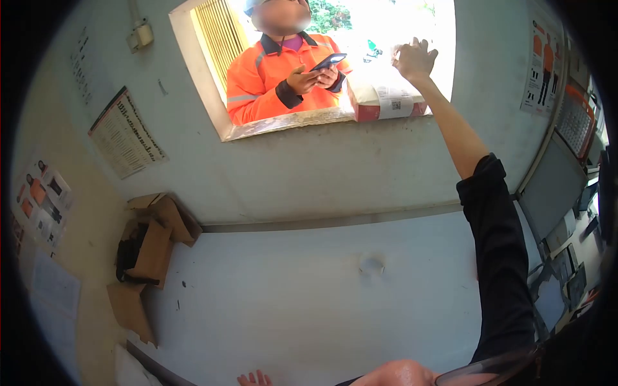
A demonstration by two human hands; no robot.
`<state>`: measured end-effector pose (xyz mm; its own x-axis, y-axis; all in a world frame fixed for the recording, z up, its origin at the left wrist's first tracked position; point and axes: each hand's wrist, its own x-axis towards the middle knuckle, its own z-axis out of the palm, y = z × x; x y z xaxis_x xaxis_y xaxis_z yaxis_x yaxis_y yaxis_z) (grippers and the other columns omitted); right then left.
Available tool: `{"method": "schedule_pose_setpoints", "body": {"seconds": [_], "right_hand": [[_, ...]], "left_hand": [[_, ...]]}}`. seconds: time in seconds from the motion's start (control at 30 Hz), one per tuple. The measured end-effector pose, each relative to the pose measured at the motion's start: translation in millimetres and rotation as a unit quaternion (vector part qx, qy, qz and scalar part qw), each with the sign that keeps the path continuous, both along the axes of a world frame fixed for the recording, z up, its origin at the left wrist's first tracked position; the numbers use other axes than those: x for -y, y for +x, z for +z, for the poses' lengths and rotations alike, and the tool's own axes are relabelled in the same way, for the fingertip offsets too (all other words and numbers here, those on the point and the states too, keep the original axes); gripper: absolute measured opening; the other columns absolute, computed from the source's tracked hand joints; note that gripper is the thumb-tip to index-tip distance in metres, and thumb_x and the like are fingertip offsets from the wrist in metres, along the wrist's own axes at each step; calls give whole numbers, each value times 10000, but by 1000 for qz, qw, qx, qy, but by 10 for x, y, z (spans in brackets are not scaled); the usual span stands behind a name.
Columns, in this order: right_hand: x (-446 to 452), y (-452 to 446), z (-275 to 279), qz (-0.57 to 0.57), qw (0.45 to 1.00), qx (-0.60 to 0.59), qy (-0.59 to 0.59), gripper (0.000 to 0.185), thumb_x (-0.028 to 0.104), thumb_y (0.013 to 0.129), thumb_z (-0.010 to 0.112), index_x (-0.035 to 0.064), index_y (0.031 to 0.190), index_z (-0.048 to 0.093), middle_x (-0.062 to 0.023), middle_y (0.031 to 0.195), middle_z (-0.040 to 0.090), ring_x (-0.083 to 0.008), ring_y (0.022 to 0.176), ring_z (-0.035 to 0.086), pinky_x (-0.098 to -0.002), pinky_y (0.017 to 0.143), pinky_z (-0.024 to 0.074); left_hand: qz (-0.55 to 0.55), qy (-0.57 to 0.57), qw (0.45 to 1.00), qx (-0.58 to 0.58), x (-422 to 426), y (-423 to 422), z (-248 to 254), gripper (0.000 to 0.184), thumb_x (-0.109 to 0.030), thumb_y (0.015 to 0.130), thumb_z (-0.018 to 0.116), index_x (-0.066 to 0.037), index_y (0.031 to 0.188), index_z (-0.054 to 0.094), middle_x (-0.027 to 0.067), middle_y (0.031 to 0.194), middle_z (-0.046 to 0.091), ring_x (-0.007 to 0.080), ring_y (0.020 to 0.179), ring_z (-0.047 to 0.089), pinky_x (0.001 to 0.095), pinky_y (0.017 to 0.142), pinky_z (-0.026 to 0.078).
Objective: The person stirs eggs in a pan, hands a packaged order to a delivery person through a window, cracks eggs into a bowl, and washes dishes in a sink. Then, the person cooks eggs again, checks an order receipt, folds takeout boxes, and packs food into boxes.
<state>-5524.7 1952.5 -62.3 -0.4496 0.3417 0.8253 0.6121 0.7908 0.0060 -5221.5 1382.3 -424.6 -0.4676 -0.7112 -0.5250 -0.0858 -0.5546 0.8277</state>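
Handling the red-and-white boxy parcel (386, 100) on the pale, chipped sill (290, 123) favours steadiness; right hand (416, 62) above, fingers curled, any pinch unclear; left hand (255, 379), fingers spread.

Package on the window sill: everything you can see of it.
The package looks boxy, pale on top with a dull red front; its material is unclear. A white printed label with a square code seems to fold from the top over the front. It rests on the window sill, to the picture's right of the person in orange. The wearer's right hand is raised near its right end; contact can't be told. Glare washes out its far edge.
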Motion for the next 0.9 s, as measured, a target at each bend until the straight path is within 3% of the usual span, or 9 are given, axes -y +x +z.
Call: {"method": "schedule_pose_setpoints", "body": {"seconds": [0.17, 0.4, 0.53, 0.63, 0.67, 0.73, 0.77, 0.87, 0.9], "right_hand": [[13, 7, -119, -11, 990, 106, -89, 189, 270, 706, 563, 227, 878, 626, -55, 1131, 500, -221, 1102, 371, -457, 911, 251], [36, 413, -73, 22, 990, 58, -130, 361, 313, 689, 565, 226, 1039, 594, -85, 1110, 506, -240, 1070, 407, -467, 887, 306], [209, 1617, -601, 245, 969, 21, -18, 335, 231, 701, 558, 126, 1018, 581, -120, 876, 537, -278, 871, 498, -389, 750, 417], [801, 3396, -1417, 447, 834, 233, -225, 284, 192, 700, 611, 136, 974, 563, -104, 987, 567, -292, 901, 505, -407, 799, 410], [989, 4095, -1823, 402, 805, 328, -288, 308, 263, 704, 629, 163, 986, 559, -111, 948, 563, -293, 909, 508, -403, 792, 419], [1182, 5404, -2705, 254, 632, 529, -507, 385, 390, 715, 619, 210, 1053, 568, -76, 924, 559, -260, 884, 527, -383, 763, 431], [1342, 6084, -3171, 164, 611, 534, -561, 401, 421, 730, 591, 231, 1082, 560, -89, 940, 554, -262, 893, 532, -385, 757, 438], [1968, 7533, -3432, -165, 637, 528, -537, 419, 397, 679, 606, 247, 1069, 574, -145, 1005, 526, -309, 947, 526, -408, 807, 430], [1999, 7839, -3512, -187, 631, 508, -556, 419, 397, 679, 606, 247, 1069, 574, -145, 1005, 526, -309, 947, 526, -408, 807, 430]], "left_hand": [[24, -34, 999, 18, 149, 15, 13, 642, -438, 787, 473, -233, 1328, 195, 65, 1301, 300, 266, 1172, 344, 439, 985, 190], [39, -43, 998, 14, 367, 265, 123, 644, -427, 780, 484, -238, 1326, 199, 62, 1297, 307, 264, 1166, 351, 434, 980, 197], [33, -53, 998, 12, 548, 466, 157, 646, -420, 777, 491, -241, 1325, 201, 60, 1294, 311, 263, 1163, 355, 431, 977, 201], [-3, -64, 998, 20, 612, 547, 97, 647, -415, 774, 495, -243, 1324, 203, 58, 1292, 315, 262, 1160, 357, 429, 975, 203], [-29, -70, 997, 23, 602, 568, 89, 647, -414, 773, 497, -244, 1324, 203, 58, 1291, 316, 262, 1159, 358, 428, 974, 204], [-82, -76, 993, 30, 436, 540, 34, 648, -410, 771, 500, -245, 1324, 204, 57, 1290, 318, 262, 1158, 360, 427, 973, 206], [-107, -77, 991, 29, 300, 521, 6, 649, -409, 770, 502, -246, 1323, 205, 56, 1289, 319, 261, 1157, 361, 426, 972, 207], [-207, -68, 976, 20, -424, 550, -82, 650, -404, 768, 507, -248, 1323, 206, 55, 1287, 322, 260, 1154, 364, 424, 970, 210], [-244, -64, 968, 16, -707, 606, -113, 651, -402, 767, 508, -249, 1322, 207, 54, 1286, 323, 260, 1154, 365, 423, 969, 211]]}}
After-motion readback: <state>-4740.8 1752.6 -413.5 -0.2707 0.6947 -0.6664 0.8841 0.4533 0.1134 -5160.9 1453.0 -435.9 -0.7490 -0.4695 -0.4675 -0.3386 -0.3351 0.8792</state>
